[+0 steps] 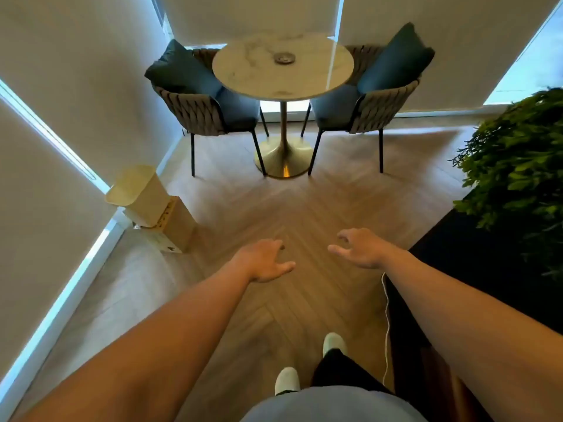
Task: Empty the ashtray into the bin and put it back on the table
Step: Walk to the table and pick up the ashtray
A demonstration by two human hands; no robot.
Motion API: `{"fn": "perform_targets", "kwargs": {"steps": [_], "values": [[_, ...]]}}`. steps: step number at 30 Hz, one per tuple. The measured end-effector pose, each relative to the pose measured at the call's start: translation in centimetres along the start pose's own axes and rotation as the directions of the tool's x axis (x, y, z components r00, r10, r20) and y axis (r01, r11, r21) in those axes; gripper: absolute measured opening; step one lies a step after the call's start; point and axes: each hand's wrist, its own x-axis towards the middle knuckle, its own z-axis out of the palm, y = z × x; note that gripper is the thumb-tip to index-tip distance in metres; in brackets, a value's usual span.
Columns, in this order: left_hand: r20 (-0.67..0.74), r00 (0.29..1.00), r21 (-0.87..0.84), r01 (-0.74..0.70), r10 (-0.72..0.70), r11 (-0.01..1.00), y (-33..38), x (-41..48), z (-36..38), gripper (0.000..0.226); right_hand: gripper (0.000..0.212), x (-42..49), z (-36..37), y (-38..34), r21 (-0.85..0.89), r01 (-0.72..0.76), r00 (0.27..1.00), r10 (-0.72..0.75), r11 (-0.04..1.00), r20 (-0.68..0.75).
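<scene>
ashtray (284,58) sits mid marble table (243,71), well ahead of person. left hand (264,261) & right hand (359,250) both released, holding nothing. best approach btwn chairs; bin (138,194) waits by left wall.

Round table (262,83): white marble top, grey veining; gold pedestal base.
Ashtray (284,58): grey, metallic look.
Two chairs (195,112): taupe woven-rope backs, black legs, blue seat pads.
Cushions (179,68): dark teal-blue.
Floor (320,208): light brown wood, herringbone pattern.
Bin (138,193): pale cream-yellow.
Box (179,226) beside bin: beige cardboard, small dark print.
Roller blinds (76,86): plain off-white.
Plant (518,159): green foliage.
Cable (387,330): white.
Socks (286,380): white.
Trousers (338,370): black.
</scene>
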Motion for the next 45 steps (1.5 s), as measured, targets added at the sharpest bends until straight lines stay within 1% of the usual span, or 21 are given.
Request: {"fn": "perform_targets", "kwargs": {"steps": [7, 14, 20, 23, 26, 31, 39, 45], "values": [[0.136, 0.990, 0.007, 0.040, -0.041, 0.999, -1.0, 4.4, -0.1, 0.071, 0.074, 3.8, 1.0, 1.9, 0.019, -0.045, 0.993, 0.043, 0.999, 0.111], [0.217, 0.974, -0.012, 0.072, -0.067, 0.997, -1.1, 11.3, -2.0, 0.070, 0.075, 10.1, -1.2, 4.8, 0.040, -0.044, 0.985, 0.037, 0.998, 0.168], [0.221, 0.970, -0.042, 0.113, -0.101, 0.993, -0.3, 17.3, -4.3, 0.070, 0.075, 15.9, -4.8, 7.4, 0.038, -0.035, 0.978, 0.027, 0.999, 0.208], [0.203, 0.975, -0.063, 0.108, -0.093, 0.992, -0.2, 18.5, -5.0, 0.068, 0.075, 17.4, -5.8, 7.7, 0.036, -0.029, 0.981, 0.022, 0.999, 0.194], [0.217, 0.971, -0.065, 0.117, -0.100, 0.991, -0.6, 20.0, -5.6, 0.070, 0.075, 19.0, -6.5, 7.8, 0.034, -0.022, 0.977, 0.014, 0.999, 0.211], [0.220, 0.970, -0.091, 0.127, -0.104, 0.988, -2.3, 22.9, -7.0, 0.072, 0.077, 22.1, -8.3, 8.0, 0.041, -0.005, 0.973, -0.005, 0.999, 0.231], [0.232, 0.970, -0.111, 0.100, -0.072, 0.989, -6.3, 28.5, -10.5, 0.069, 0.079, 29.1, -11.0, 6.9, 0.062, -0.061, 0.968, 0.044, 0.996, 0.249], [0.238, 0.970, -0.048, 0.062, -0.049, 0.997, -10.7, 34.0, -14.3, 0.068, 0.075, 35.5, -12.6, 4.9, 0.119, -0.103, 0.975, 0.077, 0.988, 0.207]]}}
